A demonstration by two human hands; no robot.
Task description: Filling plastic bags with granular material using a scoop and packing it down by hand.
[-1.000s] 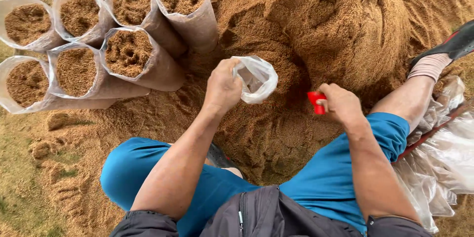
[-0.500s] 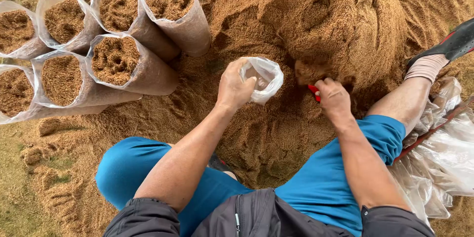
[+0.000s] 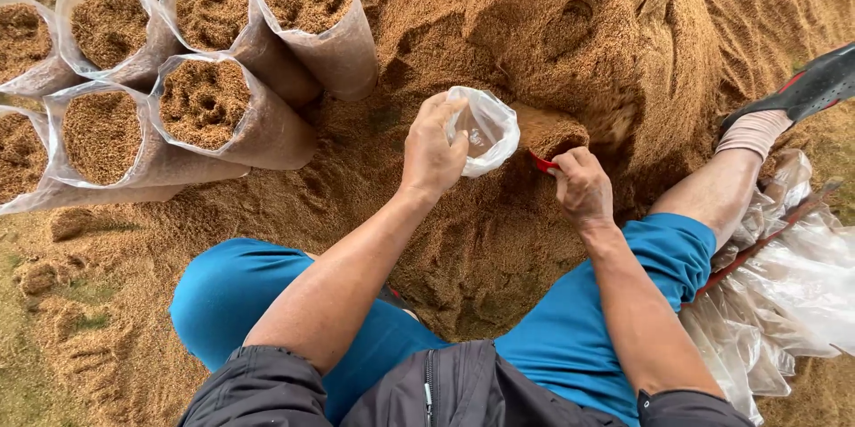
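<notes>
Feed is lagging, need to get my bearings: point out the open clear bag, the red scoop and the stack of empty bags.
open clear bag [image 3: 485,129], head view, on its plastic wall beside the left hand.
red scoop [image 3: 541,162], head view, on its red rim under the heaped sawdust.
stack of empty bags [image 3: 793,289], head view, on the top sheet.

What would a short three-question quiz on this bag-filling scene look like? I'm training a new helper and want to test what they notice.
1. True or false: the left hand holds a clear plastic bag open at its mouth.
2. What does the right hand grip?
A. a red scoop heaped with sawdust
B. a metal trowel
C. a filled bag
3. Fill in: the filled bags lie clustered on the person's ____ side, on the sawdust pile.

Key:
1. True
2. A
3. left
</notes>
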